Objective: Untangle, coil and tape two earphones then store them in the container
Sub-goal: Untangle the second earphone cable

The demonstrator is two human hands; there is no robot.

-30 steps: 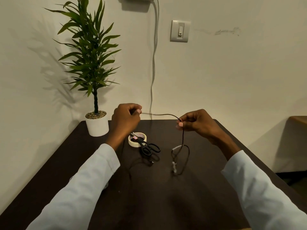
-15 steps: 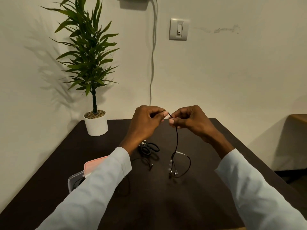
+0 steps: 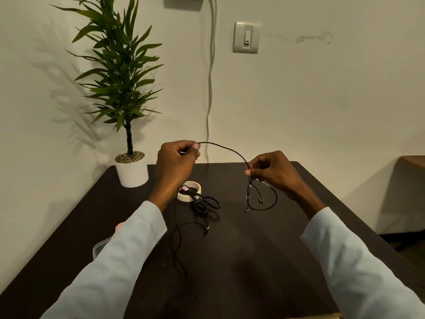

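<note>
Your left hand [image 3: 176,161] is raised above the far half of the dark surface [image 3: 241,272], fingers curled, pinching one end of a black earphone cable [image 3: 226,148] between thumb and forefinger. From there the cable arcs over toward 3 o'clock and down into your right hand [image 3: 272,170], which pinches it too, fingers curled round it. Below your right hand the rest of that earphone hangs in a loose loop, its earbuds [image 3: 261,200] dangling just above the surface or touching it; you cannot tell which.

The second earphone [image 3: 178,240] lies loose on the surface near the middle, a thin dark cord trailing toward 6 o'clock, with its small end just below the scissors [image 3: 203,203]. The black-handled scissors rest with their blades across a roll of tape [image 3: 189,192], which sits at about 11 o'clock from the surface's middle, partly behind your left wrist.

The clear container [image 3: 101,246] with its pink lid [image 3: 119,226] sits at 9 o'clock, mostly hidden by your left sleeve. A potted plant [image 3: 131,166] stands in the far-left corner, at 10 o'clock.
</note>
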